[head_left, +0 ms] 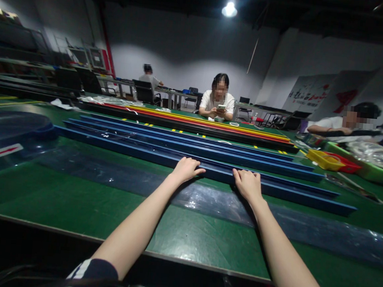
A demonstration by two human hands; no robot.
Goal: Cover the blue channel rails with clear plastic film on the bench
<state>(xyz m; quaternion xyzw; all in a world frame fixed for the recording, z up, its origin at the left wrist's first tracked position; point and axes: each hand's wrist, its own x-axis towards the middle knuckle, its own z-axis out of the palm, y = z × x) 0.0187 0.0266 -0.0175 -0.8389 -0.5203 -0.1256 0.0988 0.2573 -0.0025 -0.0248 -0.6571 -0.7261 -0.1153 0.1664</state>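
Both my arms reach out over a green table (73, 195). My left hand (186, 169) and my right hand (248, 184) lie palm down on the nearest of several long blue rails (130, 150), fingers curled over its top edge. The rail runs from far left to far right across the table. A strip of clear plastic film (114, 179) lies on the table just in front of the rail, under my wrists. More blue rails (191, 143) lie side by side behind the one I touch.
Behind the blue rails lie red, yellow and black rails (196, 121). A yellow tray (326, 159) and a red one sit at right beside a green bin with tape rolls (378, 157). Three people sit across and to the right. The table's front edge (69, 233) is close to me.
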